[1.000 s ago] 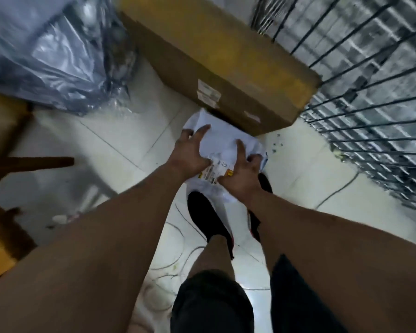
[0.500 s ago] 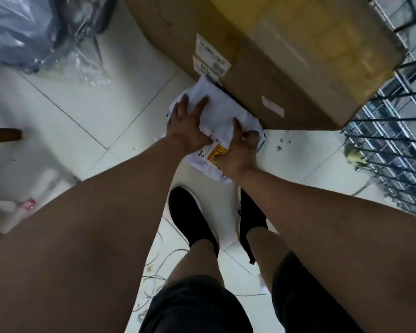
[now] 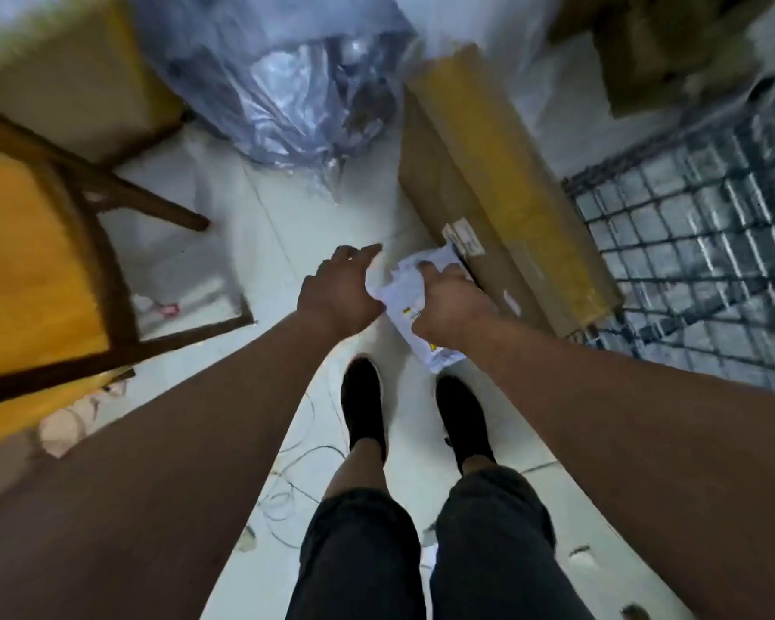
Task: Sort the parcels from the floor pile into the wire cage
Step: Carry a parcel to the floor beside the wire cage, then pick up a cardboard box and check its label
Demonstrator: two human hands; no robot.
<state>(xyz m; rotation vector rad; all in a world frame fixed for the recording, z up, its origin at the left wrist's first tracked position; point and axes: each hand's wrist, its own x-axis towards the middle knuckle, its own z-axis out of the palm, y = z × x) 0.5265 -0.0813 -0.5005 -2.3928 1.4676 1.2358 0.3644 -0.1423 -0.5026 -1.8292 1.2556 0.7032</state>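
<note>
White plastic mailer parcel (image 3: 410,302), crumpled and soft, with wrinkles all over. A printed label with a yellow mark sits at its lower end, the text too blurred to read. The parcel sits low in front of the person's feet, just beside the near side of a long cardboard box (image 3: 502,194). Its upper end is almost against the box by the box's white sticker. Cannot tell if it is lifted clear of the floor (image 3: 278,243).

The right hand (image 3: 453,306) has its fingers curled over the parcel's top and right side and grips it. The lower end with the label sticks out below the wrist. The left hand (image 3: 341,293) has its fingers spread and relaxed and holds nothing. It is at the parcel's left edge, and blur hides whether it touches.

Two black shoes (image 3: 363,404) stand on the white tiled floor below the hands, with dark trouser legs nearer the camera. Thin cables (image 3: 296,476) lie loose on the tiles left of the legs.

The long box is brown with a yellowish taped top and runs diagonally up and away from the hands. The wire cage (image 3: 690,243) stands right of it, dark mesh close against the box's right side. A bundle wrapped in clear plastic (image 3: 296,82) is behind the box's far end, at upper centre. A wooden chair (image 3: 41,217) with a yellow seat is at left, well apart from the parcel. More cardboard (image 3: 654,47) is at top right, blurred.
</note>
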